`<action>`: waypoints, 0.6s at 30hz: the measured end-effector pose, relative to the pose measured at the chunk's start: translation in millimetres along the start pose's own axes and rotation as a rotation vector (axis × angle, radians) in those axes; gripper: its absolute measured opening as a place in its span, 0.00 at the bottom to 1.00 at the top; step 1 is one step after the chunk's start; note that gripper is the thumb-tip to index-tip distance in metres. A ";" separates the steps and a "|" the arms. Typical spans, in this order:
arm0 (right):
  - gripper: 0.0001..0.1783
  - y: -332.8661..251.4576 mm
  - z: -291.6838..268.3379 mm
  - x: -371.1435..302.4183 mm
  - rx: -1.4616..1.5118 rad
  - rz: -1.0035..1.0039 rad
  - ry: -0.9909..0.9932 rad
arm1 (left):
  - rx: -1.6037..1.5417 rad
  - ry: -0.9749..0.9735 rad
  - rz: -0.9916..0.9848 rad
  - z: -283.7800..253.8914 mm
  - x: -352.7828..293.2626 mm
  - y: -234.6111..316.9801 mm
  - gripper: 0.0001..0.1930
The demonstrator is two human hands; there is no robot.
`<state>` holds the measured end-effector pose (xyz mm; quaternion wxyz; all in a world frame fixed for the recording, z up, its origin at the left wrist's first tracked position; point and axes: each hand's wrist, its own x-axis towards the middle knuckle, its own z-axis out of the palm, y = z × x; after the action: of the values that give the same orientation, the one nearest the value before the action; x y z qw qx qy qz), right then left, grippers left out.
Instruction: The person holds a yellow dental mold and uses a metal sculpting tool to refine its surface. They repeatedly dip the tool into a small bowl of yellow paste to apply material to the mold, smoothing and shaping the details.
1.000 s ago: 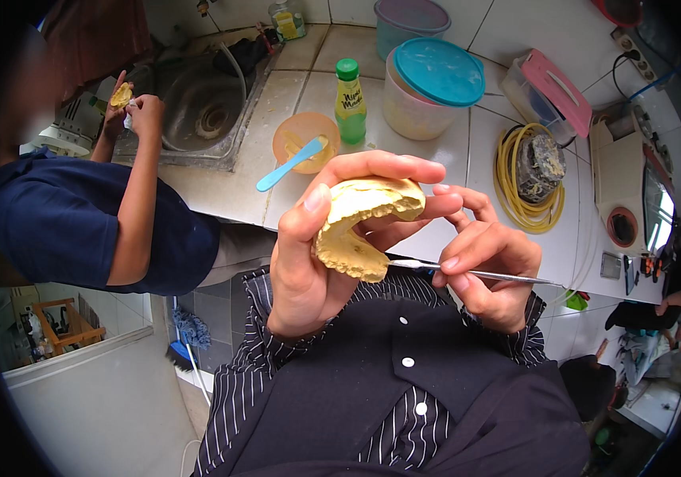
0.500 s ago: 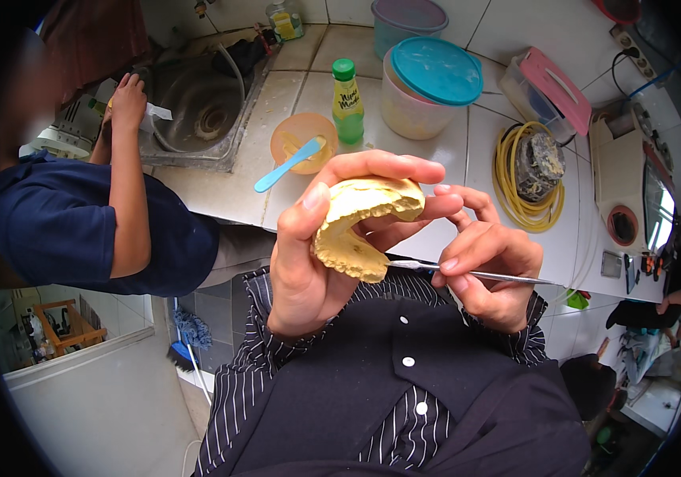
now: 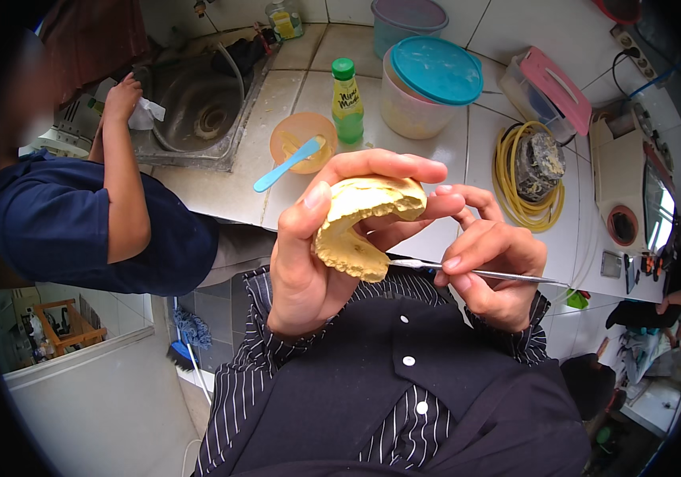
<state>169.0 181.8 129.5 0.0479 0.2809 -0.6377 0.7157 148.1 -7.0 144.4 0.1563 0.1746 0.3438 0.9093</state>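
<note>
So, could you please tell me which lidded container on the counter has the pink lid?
The clear rectangular box beyond the yellow hose: its pink lid sets it apart from the front round tub, lidded turquoise, and the rear round tub, lidded purple.

In front of me, the bottle [image 3: 348, 126] carries a yellow-green label [image 3: 346, 85]. Its dark, script-like lettering [image 3: 348, 99] stands in two lines, faces me and is legible. Farther back, to the left, a jar [image 3: 281, 9] carries a yellow label [image 3: 285, 25]; I cannot make out any print on it.
</note>
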 end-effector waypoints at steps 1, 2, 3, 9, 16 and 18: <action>0.13 -0.6 0.2 0.1 0.007 0.000 0.010 | -0.003 -0.002 -0.002 0.1 0.1 -0.1 0.30; 0.11 -0.7 0.6 0.4 0.001 -0.006 0.004 | -0.002 -0.005 0.001 0.2 0.1 -0.1 0.30; 0.09 -0.7 1.2 0.8 -0.006 -0.012 -0.002 | 0.000 -0.007 0.003 0.2 0.0 -0.1 0.30; 0.09 -1.0 1.0 0.8 -0.052 -0.020 -0.036 | 0.015 -0.001 0.002 0.3 -0.7 0.9 0.30; 0.14 -2.6 4.6 -0.6 -0.023 -0.030 0.011 | -0.012 -0.010 0.001 -0.2 -3.8 2.4 0.30; 0.14 -4.9 5.8 0.8 -0.051 -0.034 -0.015 | -0.004 0.001 0.000 0.3 -4.8 3.4 0.30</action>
<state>172.4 177.1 134.4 0.0626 0.2958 -0.6511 0.6962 151.9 -11.2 145.9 0.1565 0.1737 0.3422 0.9101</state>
